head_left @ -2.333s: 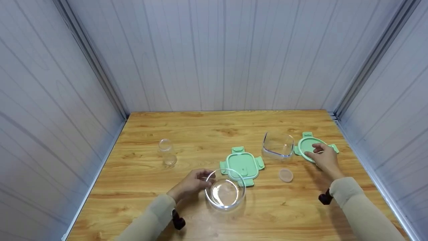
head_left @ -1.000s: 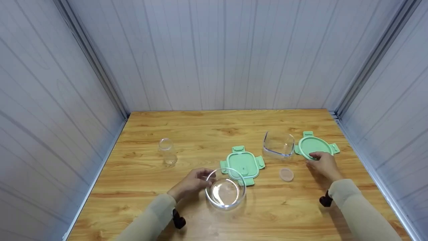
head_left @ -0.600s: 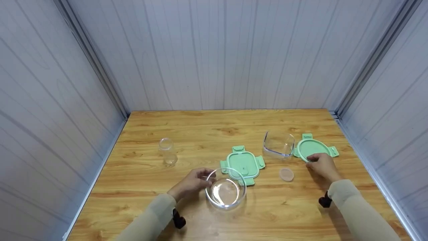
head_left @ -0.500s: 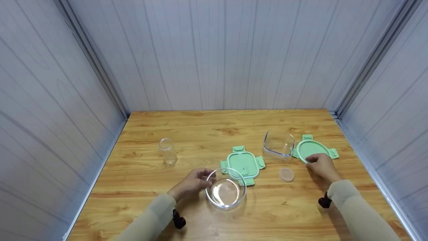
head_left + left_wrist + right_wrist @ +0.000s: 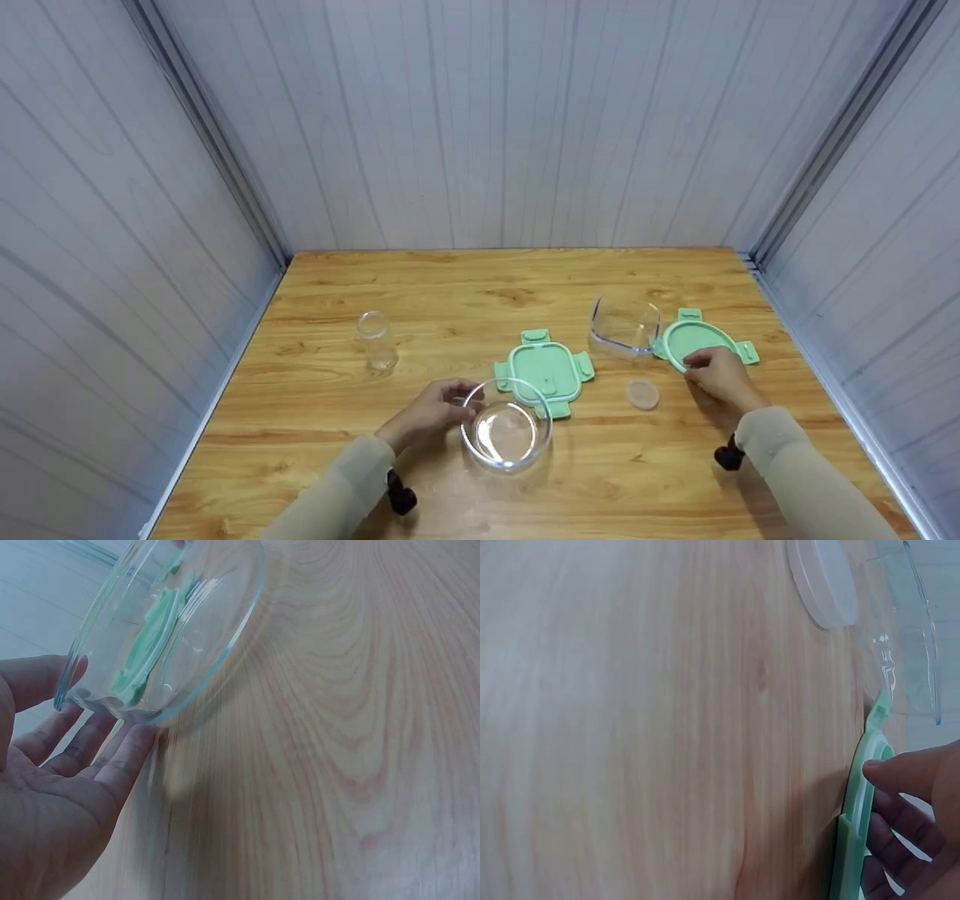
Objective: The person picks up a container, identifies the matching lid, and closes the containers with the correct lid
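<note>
My left hand (image 5: 431,411) grips the left side of a round clear glass bowl (image 5: 507,466); in the left wrist view its thumb is at the rim and the fingers support the outer wall. At the right of the table, my right hand (image 5: 726,376) holds the near edge of a round green lid (image 5: 694,339) with clip tabs. In the right wrist view, the thumb lies on the rim of that lid (image 5: 860,787) while the other fingers curl on its far side, partly hidden. A squarish green lid (image 5: 544,367) lies behind the bowl, partly seen through it.
A square clear glass container (image 5: 624,330) stands left of the round lid, very close to its tab. In front of it lies a small translucent round cap (image 5: 642,394). An upright glass jar (image 5: 377,343) stands at the left. Panel walls (image 5: 480,135) enclose the wooden table (image 5: 315,285).
My right hand has shifted from over the round lid to its near edge. Lately that lid has slid slightly toward me with the hand. The left hand and bowl stay put.
</note>
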Available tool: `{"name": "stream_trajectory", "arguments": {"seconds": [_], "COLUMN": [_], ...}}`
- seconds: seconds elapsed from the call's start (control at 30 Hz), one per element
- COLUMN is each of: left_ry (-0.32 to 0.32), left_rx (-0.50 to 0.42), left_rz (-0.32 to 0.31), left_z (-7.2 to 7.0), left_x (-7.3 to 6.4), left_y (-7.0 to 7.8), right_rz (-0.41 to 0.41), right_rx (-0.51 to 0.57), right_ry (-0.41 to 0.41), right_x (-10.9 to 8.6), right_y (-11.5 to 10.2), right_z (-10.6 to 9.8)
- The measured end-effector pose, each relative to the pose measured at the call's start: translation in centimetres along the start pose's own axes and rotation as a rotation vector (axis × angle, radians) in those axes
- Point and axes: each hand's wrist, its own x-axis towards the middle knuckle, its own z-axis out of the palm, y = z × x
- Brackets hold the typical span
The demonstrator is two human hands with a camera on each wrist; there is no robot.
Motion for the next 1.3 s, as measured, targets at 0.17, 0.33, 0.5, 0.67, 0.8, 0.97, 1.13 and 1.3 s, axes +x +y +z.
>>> {"name": "stream_trajectory", "arguments": {"seconds": [0.17,0.33,0.5,0.67,0.8,0.97,1.13,1.3], "left_ry": [0.002,0.009,0.01,0.004,0.002,0.001,0.002,0.011], "left_rx": [-0.007,0.013,0.013,0.012,0.035,0.042,0.021,0.0], "left_rz": [-0.005,0.001,-0.001,-0.004,0.01,0.008,0.01,0.001], "left_z": [0.0,-0.1,-0.1,0.0,0.0,0.0,0.0,0.0], "left_x": [0.0,-0.1,-0.1,-0.3,-0.4,-0.3,-0.1,0.1], "left_y": [-0.1,-0.2,-0.2,-0.2,-0.2,-0.1,-0.2,-0.1], "right_rz": [-0.006,0.029,0.037,0.034,0.039,0.068,0.086,0.091], "right_rx": [0.002,0.031,0.036,0.032,0.029,0.061,0.093,0.106], "right_ry": [0.015,0.021,0.039,0.068,0.099,0.096,0.102,0.119], "right_x": [0.0,0.1,0.1,-0.2,-0.3,-0.5,-0.7,-0.8], "right_y": [-0.1,-0.1,0.3,0.8,1.4,2.3,3.2,4.4], "right_z": [-0.9,-2.1,-3.1,-4.1,-4.8,-5.6,-6.1,-6.4]}}
